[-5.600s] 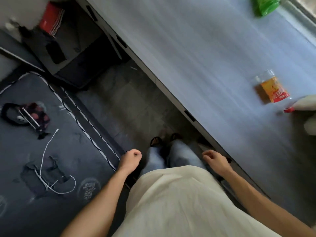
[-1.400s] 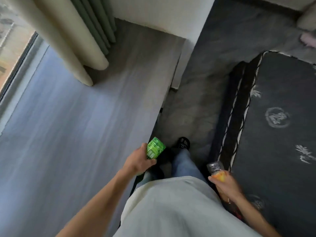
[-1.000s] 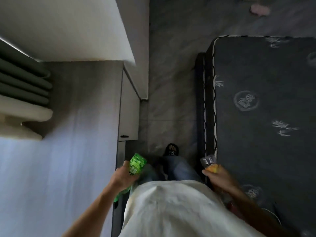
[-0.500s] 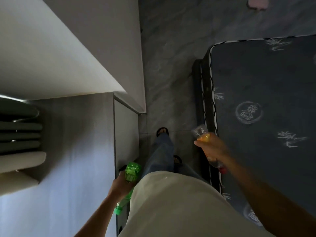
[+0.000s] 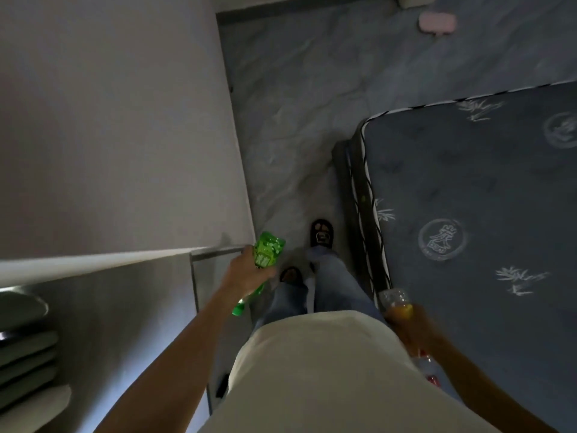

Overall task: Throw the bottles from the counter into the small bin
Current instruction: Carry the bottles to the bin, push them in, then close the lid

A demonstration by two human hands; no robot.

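A person's left hand (image 5: 246, 275) wraps its fingers around a bright green bottle (image 5: 263, 260) held bottom-forward beside the counter (image 5: 131, 307) corner, higher and farther forward than half a second ago; the right hand (image 5: 412, 326), now drawn back to the hip, grips a clear orange-labelled bottle (image 5: 399, 307). Bare floor (image 5: 290, 120) runs between wall (image 5: 109, 120) and mattress (image 5: 484, 198).

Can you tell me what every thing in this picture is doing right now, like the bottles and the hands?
Green bottle: held, off the counter, cap end pointing down.
Orange-label bottle: held, partly hidden by the hand.
Left hand: fingers closed around the green bottle.
Right hand: fingers closed around the orange-label bottle.
Counter: no bottles on the part in view.
Mattress: lying flat to the person's right.
Small bin: not in view.
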